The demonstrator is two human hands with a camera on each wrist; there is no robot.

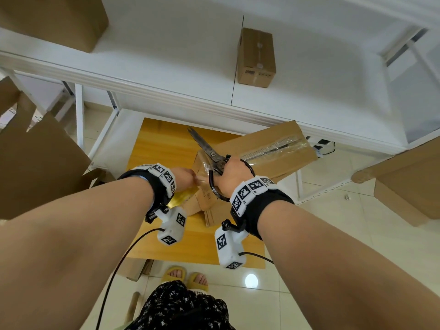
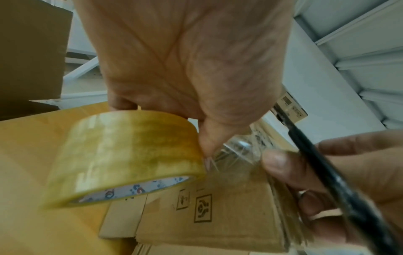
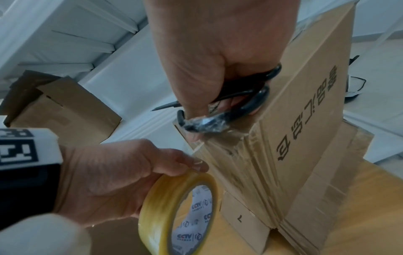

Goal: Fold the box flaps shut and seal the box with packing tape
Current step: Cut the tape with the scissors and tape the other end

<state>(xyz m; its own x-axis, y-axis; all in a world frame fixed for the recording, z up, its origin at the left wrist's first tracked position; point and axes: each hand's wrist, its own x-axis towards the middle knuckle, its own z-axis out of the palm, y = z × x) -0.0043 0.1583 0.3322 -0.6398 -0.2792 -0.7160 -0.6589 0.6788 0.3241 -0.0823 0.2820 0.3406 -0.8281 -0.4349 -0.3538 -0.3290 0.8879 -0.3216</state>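
A long cardboard box (image 1: 269,151) lies on a low yellow wooden table (image 1: 154,148), its top seam covered with clear tape (image 1: 276,148). My left hand (image 1: 184,178) grips a roll of clear packing tape (image 2: 126,155) (image 3: 176,212) at the box's near end; a strip of tape (image 2: 237,151) runs from the roll to the box corner. My right hand (image 1: 234,173) holds black scissors (image 1: 209,151) by the handles (image 3: 244,103), blades pointing away to the upper left, and its thumb (image 2: 281,165) presses the tape on the box (image 3: 305,120).
A white shelf (image 1: 166,67) above carries a small sealed carton (image 1: 256,58). Open cardboard boxes stand at the left (image 1: 35,167) and right (image 1: 409,184). Flat cardboard pieces (image 2: 196,220) lie on the table under the box. My slippered feet (image 1: 184,277) stand on the tiled floor.
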